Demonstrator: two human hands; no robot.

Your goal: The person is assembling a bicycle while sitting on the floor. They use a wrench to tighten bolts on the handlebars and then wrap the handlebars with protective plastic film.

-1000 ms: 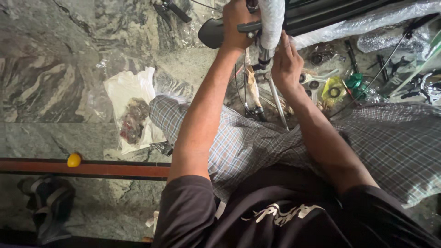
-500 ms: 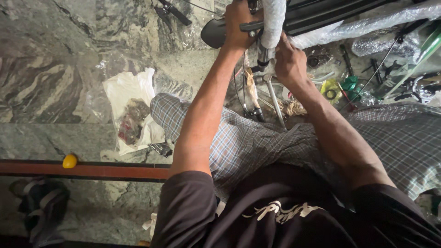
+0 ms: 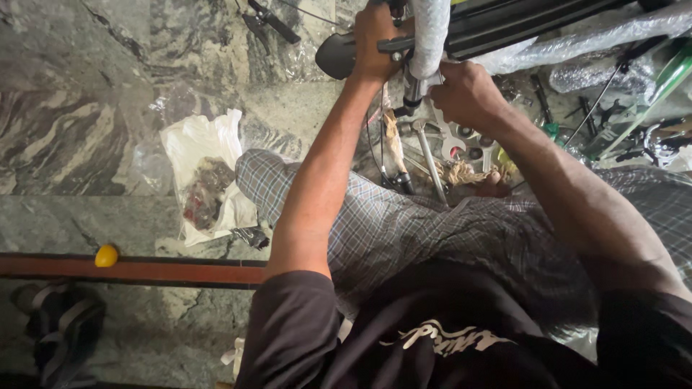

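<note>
Gripping the black padded saddle [image 3: 339,54], left hand [image 3: 375,39] closes fully. Right hand [image 3: 465,94] clasps the foam-wrapped grey tube [image 3: 429,32]; steady bracing advised.

right hand [image 3: 467,94] lower on the seat post [image 3: 417,86] — left hand [image 3: 375,39] slightly shifted

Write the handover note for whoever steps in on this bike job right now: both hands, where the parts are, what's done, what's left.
Left hand: gripped around the black bar beside the black saddle.
Right hand: closed on the lower end of the white-wrapped tube, at the metal fitting.
Parts: bike frame in plastic wrap across the top; loose metal tools and parts on the marble floor below the hands; white plastic bag with small parts lies to the left.
Done: cannot tell from this view.
Left: the fitting is in hand, so it seems unfinished; wrap remains on the frame.
</note>
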